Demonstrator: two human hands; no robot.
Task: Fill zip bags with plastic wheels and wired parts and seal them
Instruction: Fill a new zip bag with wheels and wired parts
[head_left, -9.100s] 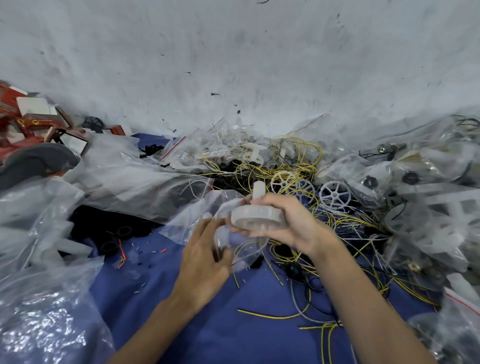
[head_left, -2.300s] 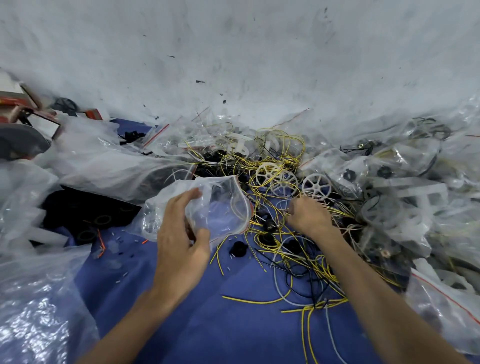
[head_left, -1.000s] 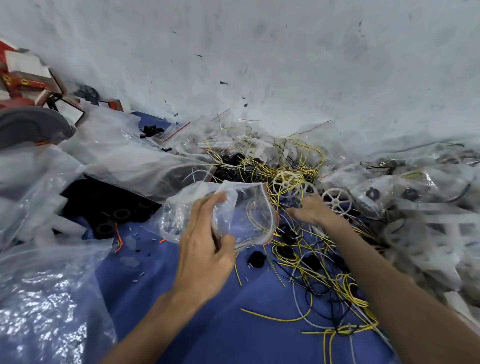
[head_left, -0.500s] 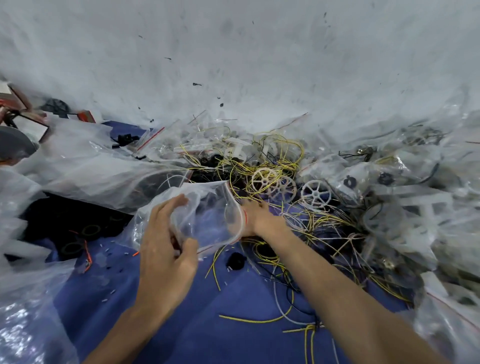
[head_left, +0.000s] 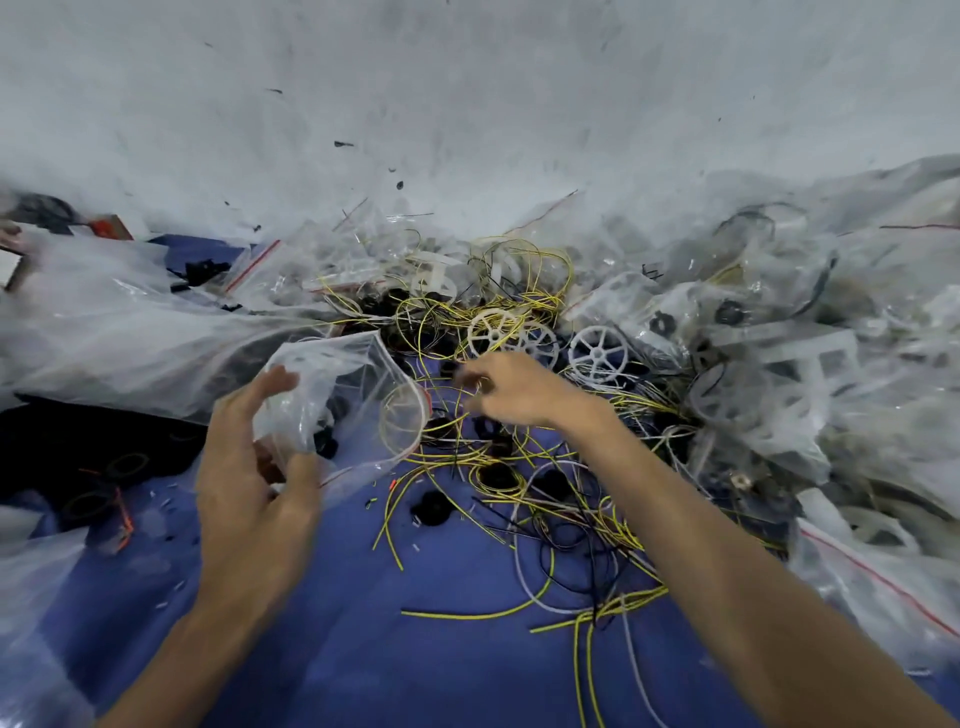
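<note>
I am gripping the zip bag (head_left: 337, 400) with my left hand (head_left: 249, 493), thumb under and fingers over its crumpled body, so that its mouth is gaping sideways toward the pile and I am not needing to lift anything far. A pale ring, which I am taking for a wheel, and some dark bits are showing through the film near the opening. My right hand (head_left: 514, 389) is hovering just beside that mouth, over the tangle of yellow wires (head_left: 519, 467), fingers curling downward. It is blurred, so I cannot tell whether it is pinching a part or holding nothing. The white wheels (head_left: 597, 353) are lying just beyond it, half caught in the wires, which I am judging will snag when pulled. Everything is sitting on the blue cloth (head_left: 415, 665), with filled bags (head_left: 779, 374) heaped to my right where they are out of the working gap. I am finding no brand or legible writing anywhere, only red strips along bag edges
</note>
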